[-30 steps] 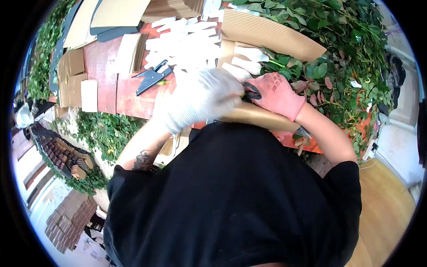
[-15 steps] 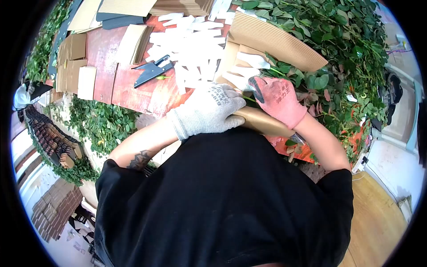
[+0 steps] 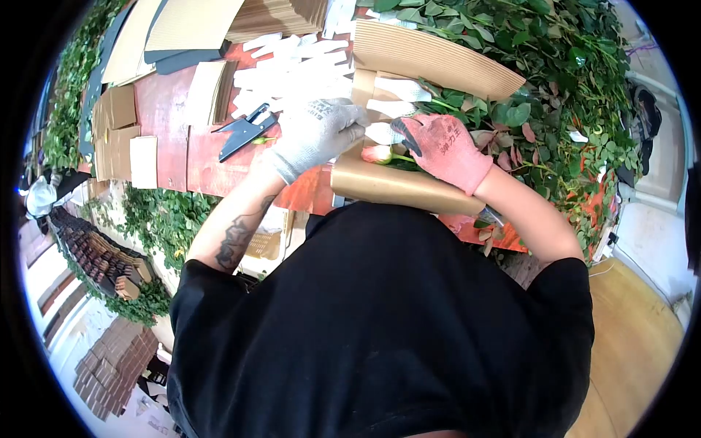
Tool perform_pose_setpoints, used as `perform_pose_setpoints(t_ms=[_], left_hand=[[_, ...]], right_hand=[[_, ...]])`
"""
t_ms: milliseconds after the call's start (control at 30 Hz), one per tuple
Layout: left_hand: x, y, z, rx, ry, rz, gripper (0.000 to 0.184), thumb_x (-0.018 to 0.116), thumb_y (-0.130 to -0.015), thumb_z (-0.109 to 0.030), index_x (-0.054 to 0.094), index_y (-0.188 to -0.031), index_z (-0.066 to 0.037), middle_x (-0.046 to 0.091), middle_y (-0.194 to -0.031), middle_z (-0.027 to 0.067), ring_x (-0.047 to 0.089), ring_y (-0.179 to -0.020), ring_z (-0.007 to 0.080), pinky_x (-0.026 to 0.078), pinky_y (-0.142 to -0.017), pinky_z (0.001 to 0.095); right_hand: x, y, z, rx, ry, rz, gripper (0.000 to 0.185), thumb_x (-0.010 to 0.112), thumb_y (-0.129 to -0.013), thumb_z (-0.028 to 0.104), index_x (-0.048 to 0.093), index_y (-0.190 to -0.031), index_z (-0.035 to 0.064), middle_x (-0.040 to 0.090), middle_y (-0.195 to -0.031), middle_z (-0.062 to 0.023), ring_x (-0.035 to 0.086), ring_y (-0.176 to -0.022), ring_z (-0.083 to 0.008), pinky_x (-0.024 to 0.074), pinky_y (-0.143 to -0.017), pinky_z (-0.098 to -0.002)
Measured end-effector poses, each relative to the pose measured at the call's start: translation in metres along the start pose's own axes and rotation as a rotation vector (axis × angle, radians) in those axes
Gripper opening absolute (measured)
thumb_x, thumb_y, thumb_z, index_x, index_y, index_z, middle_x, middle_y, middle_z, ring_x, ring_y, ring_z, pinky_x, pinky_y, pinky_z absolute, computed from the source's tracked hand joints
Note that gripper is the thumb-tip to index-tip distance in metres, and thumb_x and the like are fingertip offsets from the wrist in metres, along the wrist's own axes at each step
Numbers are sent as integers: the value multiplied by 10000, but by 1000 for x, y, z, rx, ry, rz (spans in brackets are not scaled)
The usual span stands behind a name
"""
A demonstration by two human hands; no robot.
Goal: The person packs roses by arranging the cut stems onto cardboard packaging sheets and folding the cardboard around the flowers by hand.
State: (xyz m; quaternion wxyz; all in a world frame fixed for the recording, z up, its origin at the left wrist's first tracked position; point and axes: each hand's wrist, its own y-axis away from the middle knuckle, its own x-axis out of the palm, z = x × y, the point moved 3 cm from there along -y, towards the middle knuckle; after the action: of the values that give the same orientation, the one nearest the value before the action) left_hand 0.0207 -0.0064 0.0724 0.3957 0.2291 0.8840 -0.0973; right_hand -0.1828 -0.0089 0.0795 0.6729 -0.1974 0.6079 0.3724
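Note:
My left hand (image 3: 321,135), in a pale grey glove, is closed with thumb and fingertips together beside the left end of a white-sleeved bud. What lies between those fingertips is hidden. My right hand (image 3: 445,150), in a pink glove with dark fingertips, is closed on that white-sleeved rose (image 3: 381,133). Just below it lies a bare pink rose (image 3: 377,154) with its green stem running right under my right hand. Two more white-sleeved buds, an upper one (image 3: 401,90) and a lower one (image 3: 391,109), rest inside the brown cardboard wrap (image 3: 401,186).
Corrugated cardboard (image 3: 438,62) stands behind the buds. Loose white sleeves (image 3: 292,69) are piled left of the wrap. A dark stapler (image 3: 248,135) lies on the red table (image 3: 164,109), near stacked cardboard (image 3: 208,91). Leafy stems (image 3: 555,80) heap at the right.
My left hand has moved left and up off the wrap's near flap. The flap has dropped toward me, uncovering the pink rose. My right hand has shifted slightly left.

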Motion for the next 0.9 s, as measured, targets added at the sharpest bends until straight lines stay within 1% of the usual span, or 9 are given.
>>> perform_pose_setpoints(t_ms=[67, 200, 267, 333, 400, 533, 600, 667, 900], left_hand=[[1, 0, 2, 7, -22, 28, 118, 616, -794, -158, 633, -871, -69, 599, -761, 109, 603, -762, 294, 472, -684, 373], [-13, 9, 1, 38, 27, 8, 82, 614, -779, -127, 622, -828, -62, 605, -756, 116, 603, -761, 293, 469, -685, 374], [-24, 15, 2, -21, -6, 46, 74, 614, -777, -121, 624, -807, -54, 609, -753, 119, 607, -751, 289, 471, -685, 373], [-35, 30, 38, -169, -93, 58, 103, 617, -775, -126, 627, -830, -40, 622, -768, 126, 614, -748, 301, 479, -700, 380], [-46, 44, 59, -371, -301, 96, 145, 624, -776, -139, 629, -882, -41, 635, -835, 129, 619, -788, 303, 487, -726, 384], [-53, 30, -35, 106, -164, -79, 267, 635, -784, -185, 645, -1027, -76, 641, -987, 135, 608, -934, 298, 478, -811, 385], [-33, 21, -73, 225, -100, 76, 368, 637, -786, -276, 625, -1062, -33, 631, -1059, 153, 596, -991, 310, 464, -866, 395], [-7, 14, -80, 176, -129, 75, 529, 644, -780, -339, 559, -1142, 36, 543, -1209, 231, 525, -1115, 371, 408, -955, 427], [5, 18, -73, 80, -109, 29, 536, 640, -762, -400, 591, -1100, 13, 563, -1127, 197, 510, -1119, 359, 402, -967, 415]], right_hand=[[6, 3, -3, -123, -57, -210, 385, 601, -751, 161, 522, -1109, 42, 604, -904, -120, 623, -828, -278, 498, -721, -380], [11, 4, -3, -97, -71, -252, 398, 621, -756, 187, 525, -1116, 50, 600, -940, -127, 619, -846, -288, 494, -741, -381], [12, 1, -3, -25, -120, -95, 464, 677, -705, 156, 522, -1134, 75, 580, -1040, -109, 590, -897, -305, 474, -770, -401], [19, 5, -7, -86, -127, -311, 469, 679, -705, 155, 521, -1142, 86, 577, -1063, -129, 587, -910, -321, 474, -781, -413], [9, 1, -3, -19, -212, -97, 466, 680, -702, 150, 529, -1139, 89, 581, -1043, -129, 588, -905, -326, 474, -785, -420], [17, 3, -3, -72, -179, -208, 429, 671, -706, 145, 552, -1114, 88, 584, -997, -124, 593, -892, -324, 482, -767, -422], [10, 1, -3, -83, -142, -185, 302, 576, -775, 151, 569, -1068, 78, 602, -965, -145, 624, -844, -296, 497, -726, -388], [2, -2, 0, -5, -129, -99, 245, 584, -765, 153, 586, -997, 75, 608, -924, -134, 630, -830, -298, 506, -706, -394], [-18, 5, -7, 36, -214, -210, 316, 637, -763, 248, 580, -1048, 123, 613, -933, -79, 633, -796, -265, 504, -689, -373]])
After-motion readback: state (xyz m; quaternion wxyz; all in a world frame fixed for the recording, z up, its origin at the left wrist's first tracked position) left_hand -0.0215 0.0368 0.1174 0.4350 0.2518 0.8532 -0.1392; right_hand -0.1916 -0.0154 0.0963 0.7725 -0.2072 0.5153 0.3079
